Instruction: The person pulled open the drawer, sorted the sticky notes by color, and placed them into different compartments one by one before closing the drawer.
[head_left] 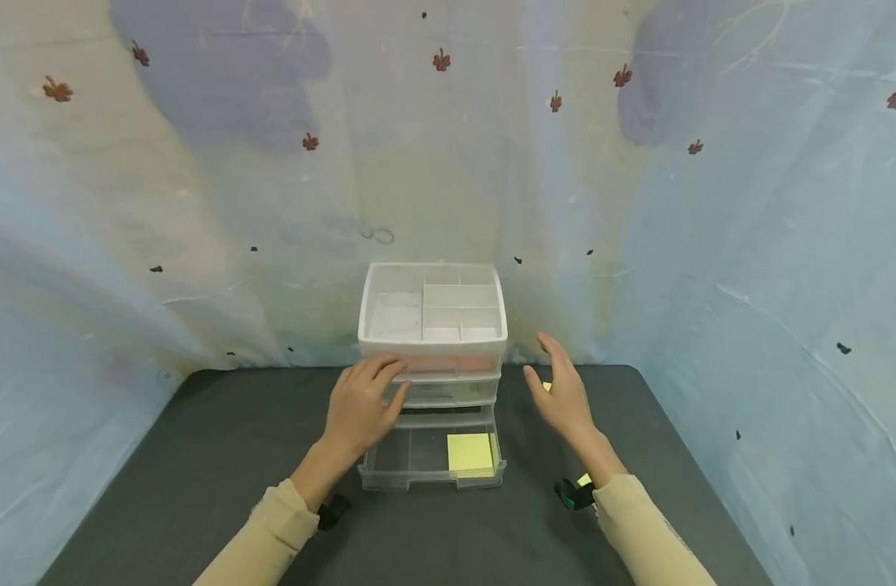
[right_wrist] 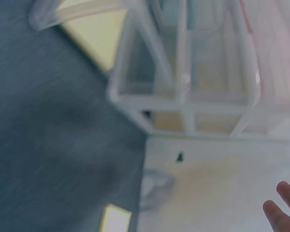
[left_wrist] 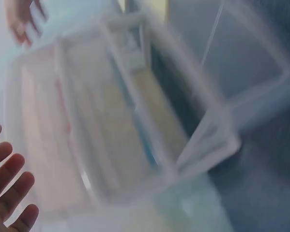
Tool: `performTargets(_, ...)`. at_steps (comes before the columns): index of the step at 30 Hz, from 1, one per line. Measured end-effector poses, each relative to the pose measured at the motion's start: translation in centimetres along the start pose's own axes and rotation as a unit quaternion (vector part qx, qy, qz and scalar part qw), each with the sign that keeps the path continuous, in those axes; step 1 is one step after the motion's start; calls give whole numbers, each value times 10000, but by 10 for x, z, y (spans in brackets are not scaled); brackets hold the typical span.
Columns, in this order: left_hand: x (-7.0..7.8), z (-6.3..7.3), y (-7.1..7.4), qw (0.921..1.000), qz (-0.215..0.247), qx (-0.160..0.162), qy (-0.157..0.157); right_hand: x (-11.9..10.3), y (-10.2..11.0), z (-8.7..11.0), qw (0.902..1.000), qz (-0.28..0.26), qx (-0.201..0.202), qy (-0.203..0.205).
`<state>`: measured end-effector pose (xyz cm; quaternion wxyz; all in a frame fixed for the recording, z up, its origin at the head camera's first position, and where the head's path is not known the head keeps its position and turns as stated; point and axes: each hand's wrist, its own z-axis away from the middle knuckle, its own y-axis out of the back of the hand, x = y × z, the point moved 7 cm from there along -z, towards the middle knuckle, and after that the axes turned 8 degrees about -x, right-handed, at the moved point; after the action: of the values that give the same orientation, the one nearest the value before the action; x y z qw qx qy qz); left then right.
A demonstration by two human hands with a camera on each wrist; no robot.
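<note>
A small plastic drawer unit (head_left: 433, 346) with a white compartmented top stands at the back middle of the dark table. Its clear bottom drawer (head_left: 421, 457) is pulled out toward me, and a yellow sticky-note pad (head_left: 470, 454) lies in the drawer's right part. My left hand (head_left: 363, 407) is at the unit's left front side, fingers loosely bent and holding nothing. To the right of the unit, apart from it, my right hand (head_left: 565, 396) is raised with thumb and fingers spread. Both wrist views are blurred; the left fingers (left_wrist: 11, 186) show empty there.
Behind my right hand a small yellow piece (head_left: 547, 387) peeks out on the table (head_left: 257, 439). Another yellow piece (head_left: 584, 479) shows beside my right wrist. The upper drawers are closed, one with reddish contents (head_left: 455, 364). A patterned cloth (head_left: 433, 179) hangs behind and at both sides.
</note>
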<state>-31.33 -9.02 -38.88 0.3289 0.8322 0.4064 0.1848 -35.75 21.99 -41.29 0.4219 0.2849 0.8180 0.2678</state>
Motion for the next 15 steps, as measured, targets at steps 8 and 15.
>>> performTargets(8,-31,-13,40,9986,-121,498,101,42,9,38,9989,215,-102,-400)
performTargets(15,-46,-26,52,9982,-181,574,6,64,18,68,9956,602,-259,-671)
